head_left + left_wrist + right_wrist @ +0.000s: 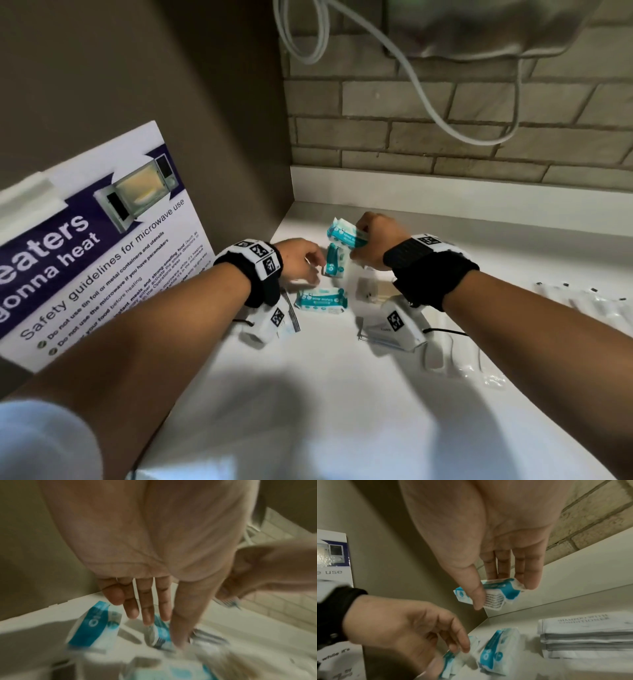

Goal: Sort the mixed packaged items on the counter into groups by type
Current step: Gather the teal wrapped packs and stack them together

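Several teal-and-white wipes packets are gathered near the counter's back left corner. My right hand [358, 238] holds one wipes packet [344, 233] above the counter, pinched between thumb and fingers [530, 580]; its printed back [498, 599] faces the wrist camera. Below it a second packet [333, 262] stands on edge, and my left hand [313, 269] reaches to it with straight fingers [147, 609] touching it [162, 635]. A third packet [322, 301] lies flat closer to me. In the left wrist view another packet [96, 626] stands to the left.
A stack of grey-white shampoo sachets [587, 635] lies right of the packets [373, 291]. Clear-wrapped items [582, 301] lie at the far right. A microwave safety poster [102, 246] leans on the left wall. The brick wall [445, 137] and a hanging cable [428, 96] are behind.
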The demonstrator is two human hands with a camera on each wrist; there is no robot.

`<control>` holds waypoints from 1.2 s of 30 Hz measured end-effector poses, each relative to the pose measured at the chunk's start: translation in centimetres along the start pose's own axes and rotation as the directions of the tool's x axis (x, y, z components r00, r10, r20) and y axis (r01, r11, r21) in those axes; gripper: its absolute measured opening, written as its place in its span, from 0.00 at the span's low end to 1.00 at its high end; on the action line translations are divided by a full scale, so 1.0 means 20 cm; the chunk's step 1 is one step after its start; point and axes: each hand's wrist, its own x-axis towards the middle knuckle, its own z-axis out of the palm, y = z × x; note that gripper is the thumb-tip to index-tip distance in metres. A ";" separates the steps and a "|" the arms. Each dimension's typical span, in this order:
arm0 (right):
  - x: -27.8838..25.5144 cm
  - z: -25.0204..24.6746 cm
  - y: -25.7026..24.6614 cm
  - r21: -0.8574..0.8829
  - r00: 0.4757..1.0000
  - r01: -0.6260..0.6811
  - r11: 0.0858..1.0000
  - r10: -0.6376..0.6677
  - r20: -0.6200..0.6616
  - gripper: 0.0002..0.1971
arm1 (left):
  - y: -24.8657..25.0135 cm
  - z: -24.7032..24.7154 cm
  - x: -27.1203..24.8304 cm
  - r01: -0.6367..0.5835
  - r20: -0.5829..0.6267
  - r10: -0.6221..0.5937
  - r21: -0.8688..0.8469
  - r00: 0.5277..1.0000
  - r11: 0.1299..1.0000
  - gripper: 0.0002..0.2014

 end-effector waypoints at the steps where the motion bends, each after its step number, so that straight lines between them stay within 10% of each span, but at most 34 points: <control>1: 0.00 -0.01 0.00 0.003 1.000 -0.012 1.000 0.012 -0.009 0.25 | 0.01 -0.03 0.03 -0.002 -0.060 0.003 0.018 0.998 1.000 0.16; 13: 0.03 -0.04 0.01 -0.004 0.997 -0.076 0.997 0.076 -0.033 0.23 | 0.15 0.02 0.35 0.061 -0.053 -0.050 0.241 0.997 0.969 0.22; 22: 0.06 0.00 0.04 -0.017 0.991 -0.134 0.991 0.134 0.005 0.24 | 0.11 -0.03 0.37 0.132 0.042 -0.128 -0.087 0.991 0.987 0.15; 36: 0.23 0.08 -0.07 -0.119 0.980 -0.048 0.992 0.069 0.187 0.27 | 0.02 -0.03 0.17 0.112 -0.028 -0.109 0.197 0.994 0.974 0.15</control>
